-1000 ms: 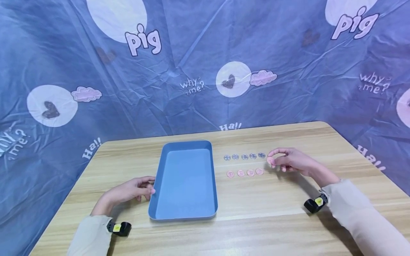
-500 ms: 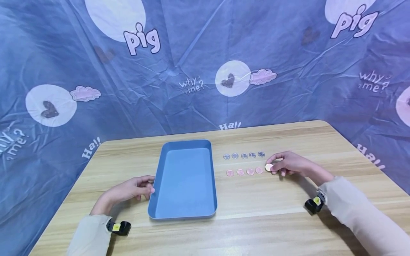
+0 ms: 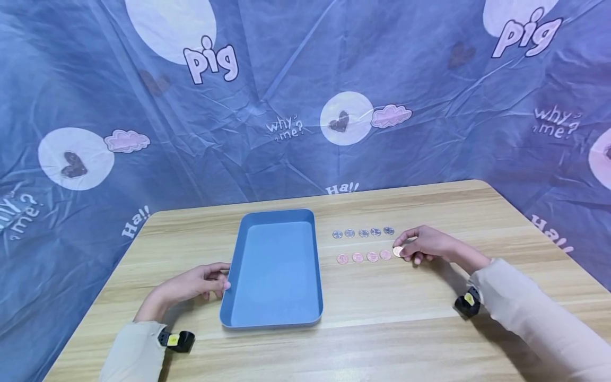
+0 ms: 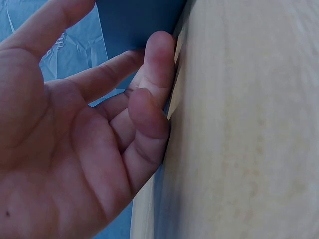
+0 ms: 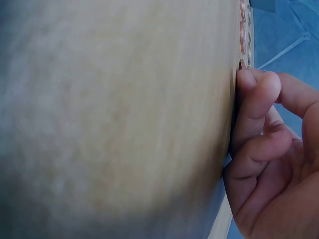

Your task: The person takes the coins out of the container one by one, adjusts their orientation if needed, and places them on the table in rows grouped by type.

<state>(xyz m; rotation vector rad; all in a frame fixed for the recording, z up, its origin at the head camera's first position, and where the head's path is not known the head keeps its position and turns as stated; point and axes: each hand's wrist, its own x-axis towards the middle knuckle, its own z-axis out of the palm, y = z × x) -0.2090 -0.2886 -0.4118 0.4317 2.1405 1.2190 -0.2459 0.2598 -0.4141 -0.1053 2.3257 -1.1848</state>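
My right hand pinches a bright copper coin between thumb and fingers, at the right end of a row of copper coins. In the right wrist view the coin's edge shows at the fingertips, low against the wood. Behind this row runs a line of silver coins. A shallow blue tray lies left of both rows. Loosely bent fingers of my left hand touch the tray's left outer side; in the left wrist view they sit beside its wall.
The wooden table carries the tray and coins. A blue printed cloth hangs behind the table's back edge. Black camera mounts on the left wrist and right wrist sit near the tabletop.
My right hand has moved toward me and slightly left, bringing the pinched coin from beside the silver row to the right end of the copper row. The left hand and tray stay put.
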